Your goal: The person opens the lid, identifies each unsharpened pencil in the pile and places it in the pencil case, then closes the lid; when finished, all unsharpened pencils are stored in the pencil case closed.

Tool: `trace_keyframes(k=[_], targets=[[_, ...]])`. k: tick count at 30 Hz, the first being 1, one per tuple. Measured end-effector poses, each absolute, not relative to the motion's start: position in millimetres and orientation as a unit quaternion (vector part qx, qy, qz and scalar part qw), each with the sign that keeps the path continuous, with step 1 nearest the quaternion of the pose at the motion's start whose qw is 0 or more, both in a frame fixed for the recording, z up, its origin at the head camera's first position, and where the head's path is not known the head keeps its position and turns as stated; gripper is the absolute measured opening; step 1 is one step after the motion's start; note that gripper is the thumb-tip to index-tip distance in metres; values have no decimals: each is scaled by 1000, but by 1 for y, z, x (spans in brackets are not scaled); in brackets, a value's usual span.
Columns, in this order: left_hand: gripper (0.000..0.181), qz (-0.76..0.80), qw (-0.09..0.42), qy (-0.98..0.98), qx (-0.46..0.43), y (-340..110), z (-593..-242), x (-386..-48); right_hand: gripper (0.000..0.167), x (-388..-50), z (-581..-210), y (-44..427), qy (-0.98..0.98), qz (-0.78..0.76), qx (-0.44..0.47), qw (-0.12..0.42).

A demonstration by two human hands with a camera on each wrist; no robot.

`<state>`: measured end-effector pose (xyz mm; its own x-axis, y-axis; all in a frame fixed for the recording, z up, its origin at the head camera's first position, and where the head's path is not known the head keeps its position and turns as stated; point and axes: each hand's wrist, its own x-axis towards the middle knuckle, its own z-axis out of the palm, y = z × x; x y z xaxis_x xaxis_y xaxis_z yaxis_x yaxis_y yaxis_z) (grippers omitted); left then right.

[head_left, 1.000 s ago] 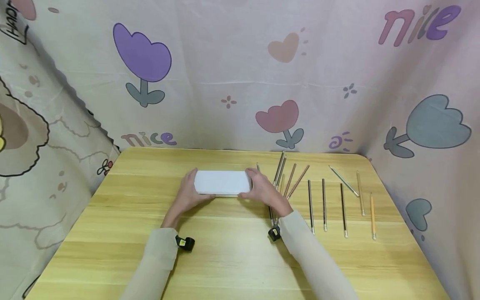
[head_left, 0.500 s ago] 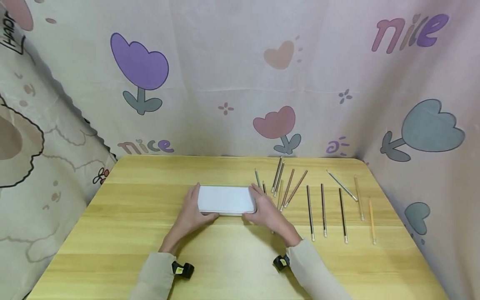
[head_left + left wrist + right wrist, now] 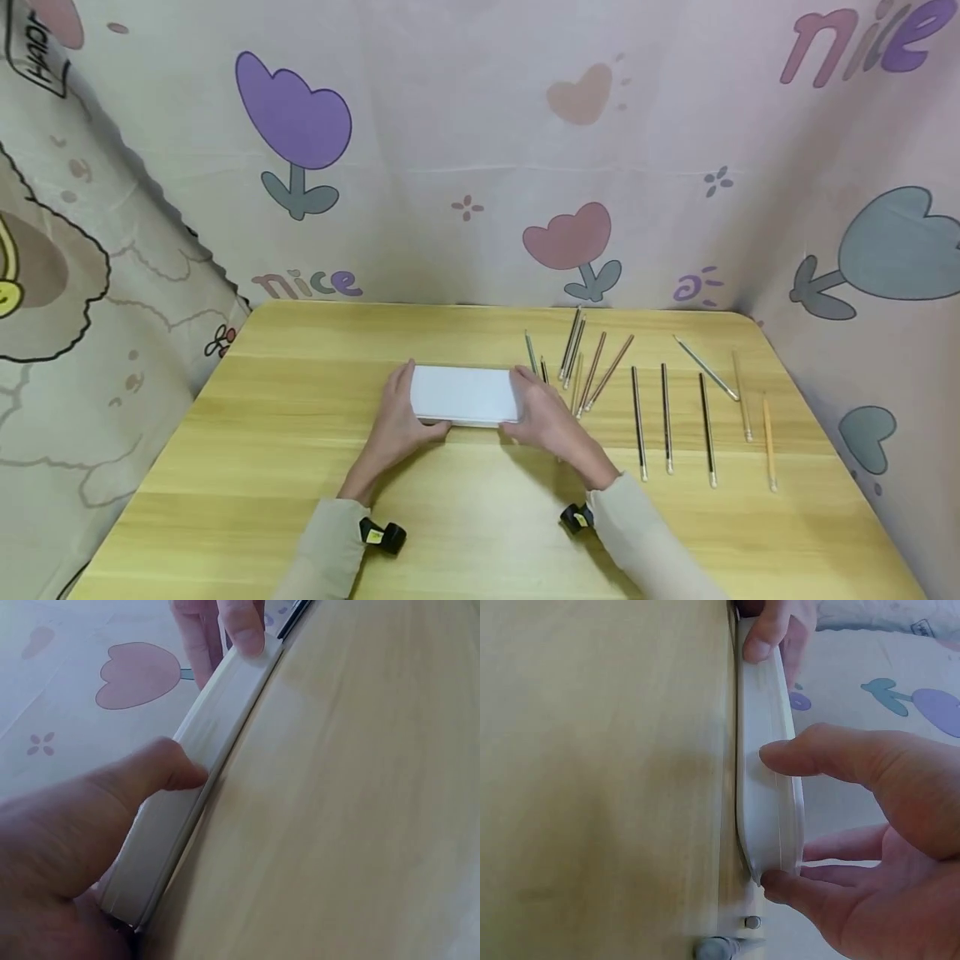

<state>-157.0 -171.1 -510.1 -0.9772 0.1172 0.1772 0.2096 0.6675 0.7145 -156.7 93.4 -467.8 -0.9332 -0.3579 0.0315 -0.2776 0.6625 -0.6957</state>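
Observation:
A white, flat, oblong box [image 3: 465, 395] with rounded corners lies level at the middle of the table, held from both ends. My left hand [image 3: 396, 421] grips its left end, the thumb [image 3: 176, 766] on the near side wall. At the opposite end my right hand [image 3: 551, 417] grips it, thumb [image 3: 799, 755] on the near wall and fingers around the corner. A thin seam runs along the side wall of the box in the right wrist view. Its underside is at or very close to the tabletop; the wrist views do not settle whether it touches.
Several pencils [image 3: 600, 371] lie fanned out just right of the box, some partly behind my right hand. Farther right, more pencils [image 3: 705, 429] lie spaced apart on the wooden table [image 3: 300, 417]. A patterned curtain [image 3: 420, 125] hangs behind the table's back edge.
Over the last second both hands brought the box down and a little nearer, toward the tabletop. Since half a second ago it has hardly moved; the head view shifted slightly.

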Motion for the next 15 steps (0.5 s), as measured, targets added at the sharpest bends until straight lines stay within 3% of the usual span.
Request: trace_keyframes(k=[7, 15], targets=[[122, -418, 54, -904, -74, -170, -511, -159, 92, -163, -470, 96, 922, -331, -201, 18], [127, -430, 56, -898, -67, -178, -506, -161, 72, -182, -455, 118, 878, -421, -203, 102]])
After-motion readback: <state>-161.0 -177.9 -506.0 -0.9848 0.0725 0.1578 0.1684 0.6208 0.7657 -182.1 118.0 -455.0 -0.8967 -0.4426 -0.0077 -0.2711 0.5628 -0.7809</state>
